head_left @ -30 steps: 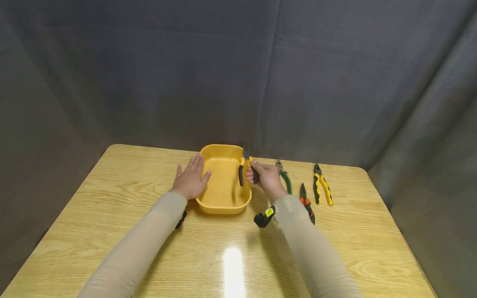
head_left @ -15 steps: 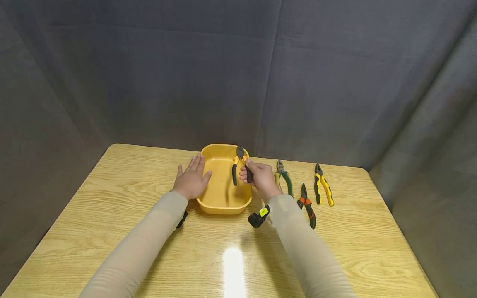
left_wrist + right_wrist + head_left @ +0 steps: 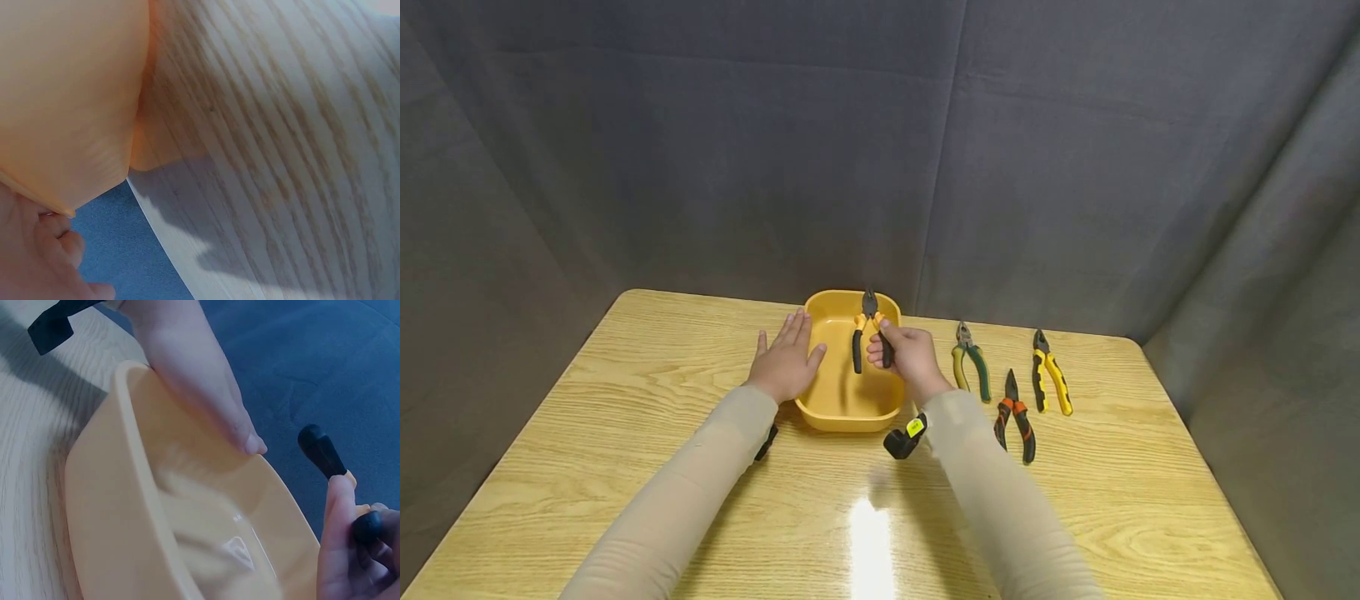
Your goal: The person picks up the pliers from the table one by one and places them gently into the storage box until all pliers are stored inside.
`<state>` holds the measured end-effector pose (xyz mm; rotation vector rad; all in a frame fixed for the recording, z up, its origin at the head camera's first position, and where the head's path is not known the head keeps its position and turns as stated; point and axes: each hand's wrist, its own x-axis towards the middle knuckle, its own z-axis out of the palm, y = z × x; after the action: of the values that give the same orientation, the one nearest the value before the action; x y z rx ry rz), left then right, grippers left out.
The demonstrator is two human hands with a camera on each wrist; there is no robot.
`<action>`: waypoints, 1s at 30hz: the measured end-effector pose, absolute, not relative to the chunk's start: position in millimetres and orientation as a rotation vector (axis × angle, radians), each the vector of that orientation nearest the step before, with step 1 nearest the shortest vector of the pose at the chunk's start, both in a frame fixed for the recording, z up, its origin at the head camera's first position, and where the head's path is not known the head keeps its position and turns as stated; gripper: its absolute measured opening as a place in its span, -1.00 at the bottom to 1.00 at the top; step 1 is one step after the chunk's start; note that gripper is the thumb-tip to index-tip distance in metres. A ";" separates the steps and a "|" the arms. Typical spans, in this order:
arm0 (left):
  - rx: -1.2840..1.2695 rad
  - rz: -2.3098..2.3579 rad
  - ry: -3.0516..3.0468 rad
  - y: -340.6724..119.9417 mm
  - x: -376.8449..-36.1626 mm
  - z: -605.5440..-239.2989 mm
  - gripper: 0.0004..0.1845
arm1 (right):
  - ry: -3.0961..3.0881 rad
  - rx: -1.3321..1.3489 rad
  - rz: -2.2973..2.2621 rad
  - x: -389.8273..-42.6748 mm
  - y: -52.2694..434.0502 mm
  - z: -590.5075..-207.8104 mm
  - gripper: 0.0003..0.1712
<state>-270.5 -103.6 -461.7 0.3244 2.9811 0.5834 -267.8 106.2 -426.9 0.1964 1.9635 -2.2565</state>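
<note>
My right hand (image 3: 904, 358) holds a pair of pliers (image 3: 869, 310) by one black-and-yellow handle, its dark head pointing away from me. The pliers are over a yellow plastic basin (image 3: 850, 417); their other handle (image 3: 322, 450) stands apart and free in the right wrist view. My left hand (image 3: 784, 358) lies with straight, spread fingers on the basin's left rim, the thumb over the inside. In the left wrist view the fingers (image 3: 56, 240) show at the basin's rim (image 3: 44, 200). Inside the basin only shadows and a glint show.
To the right on the wooden table (image 3: 625, 433) lie green-handled pliers (image 3: 972, 358), red-and-black pliers (image 3: 1015, 417) and yellow-and-black pliers (image 3: 1049, 375). A grey curtain (image 3: 775, 167) hangs behind the table and along its sides.
My right hand has moved left with the pliers, from the basin's right rim to over its inside. More of the green-handled and red-and-black pliers shows. The left hand has stayed put.
</note>
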 end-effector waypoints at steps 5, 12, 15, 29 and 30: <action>0.317 0.571 2.976 -103.9 -268.6 -461.0 -0.25 | 1.971 0.234 -2.238 -267.6 102.0 -429.6 -0.54; 0.328 0.562 2.980 -101.9 -267.7 -457.2 -0.25 | 2.028 0.218 -2.211 -266.6 98.0 -430.8 -0.53; 0.316 0.556 2.975 -102.6 -266.5 -456.6 -0.25 | 2.049 0.204 -2.197 -266.6 94.7 -431.4 -0.54; 0.309 0.563 2.972 -102.6 -267.3 -456.8 -0.27 | 2.089 0.184 -2.176 -268.7 80.5 -441.8 -0.53; 0.310 0.561 2.972 -102.3 -267.5 -456.8 -0.28 | 2.092 0.183 -2.174 -269.0 80.2 -443.5 -0.53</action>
<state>-267.5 -102.3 -456.8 0.3101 2.9717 0.5614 -269.0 80.2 -443.5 0.1834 2.0922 -2.1735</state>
